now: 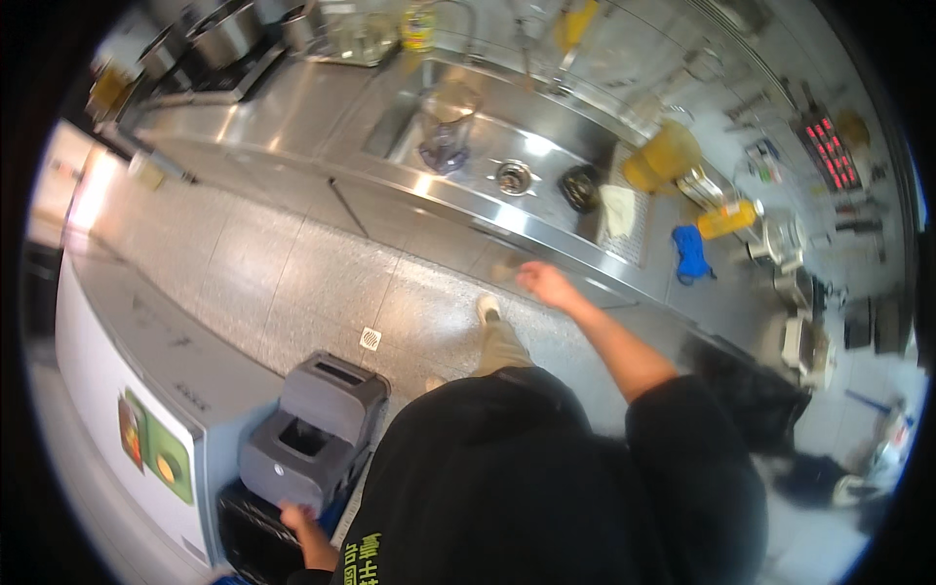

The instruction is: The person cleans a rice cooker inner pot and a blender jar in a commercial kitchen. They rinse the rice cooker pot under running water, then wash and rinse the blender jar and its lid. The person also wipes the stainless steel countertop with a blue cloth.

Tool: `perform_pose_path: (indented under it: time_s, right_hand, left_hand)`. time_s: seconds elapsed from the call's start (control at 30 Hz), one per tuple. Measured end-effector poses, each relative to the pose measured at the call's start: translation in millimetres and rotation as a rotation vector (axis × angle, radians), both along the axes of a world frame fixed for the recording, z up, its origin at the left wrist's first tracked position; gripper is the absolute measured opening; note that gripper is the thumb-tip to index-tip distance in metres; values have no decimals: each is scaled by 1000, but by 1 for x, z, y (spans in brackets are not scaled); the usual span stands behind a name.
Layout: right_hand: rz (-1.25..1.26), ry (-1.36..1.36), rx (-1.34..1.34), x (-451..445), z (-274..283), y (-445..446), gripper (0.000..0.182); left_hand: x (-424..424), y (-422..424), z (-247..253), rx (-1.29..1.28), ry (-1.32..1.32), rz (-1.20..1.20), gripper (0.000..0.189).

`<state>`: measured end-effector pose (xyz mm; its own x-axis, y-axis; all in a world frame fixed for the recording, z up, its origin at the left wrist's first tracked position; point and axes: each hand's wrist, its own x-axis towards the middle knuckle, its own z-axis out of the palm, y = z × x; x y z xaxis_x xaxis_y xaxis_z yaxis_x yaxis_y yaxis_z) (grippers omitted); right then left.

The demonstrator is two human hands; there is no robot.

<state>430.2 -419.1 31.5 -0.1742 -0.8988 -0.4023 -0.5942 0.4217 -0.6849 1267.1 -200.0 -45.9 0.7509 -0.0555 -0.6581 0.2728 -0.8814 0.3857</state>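
My right hand [545, 284] hangs in front of the stainless steel sink counter, fingers partly curled, touching nothing that I can see. Low at the left, my left hand [298, 516] is beside the lower edge of a grey plastic bin [292, 468]; whether it touches the bin or holds anything is unclear. In the steel sink [482, 186] stand a clear pitcher-like container [446, 124] and, near the drain [513, 178], a dark round item [580, 188]. A pale cloth [619, 210] lies on the perforated drainboard at the sink's right end.
A yellow jug [662, 157], a bottle of yellow liquid [727, 218] and a blue cloth-like item [689, 252] are on the counter at right. Steel pots [223, 33] stand at upper left. A white-fronted cabinet [131, 409] borders the aisle. A floor drain cover [371, 338] lies ahead.
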Motion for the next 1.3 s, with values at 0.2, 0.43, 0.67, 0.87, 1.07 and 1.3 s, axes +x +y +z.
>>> perform_pose_path:
  time_s: [0.2, 0.43, 0.67, 0.87, 1.07, 1.3]
  right_hand:
    - [-437, 76, -158, -129, 18, 12, 36]
    - [-435, 44, -122, -173, -7, -62, 34]
    - [-447, 170, -418, -228, 4, -253, 56]
    - [-627, 124, -397, -287, 5, -386, 56]
    - [-271, 296, -577, -298, -28, -354, 59]
    - [140, 1007, -186, -263, 20, -329, 66]
  left_hand:
    - [-395, -241, -1, -224, 21, -1775, 45]
    - [-628, -455, 129, -523, -45, -1735, 39]
    - [-698, -592, 73, -601, 374, -1232, 57]
    - [-722, -608, 77, -604, 341, -1330, 17]
    - [-751, -595, 133, -519, 104, -1803, 26]
    - [-774, -599, 115, -366, 367, -1934, 34]
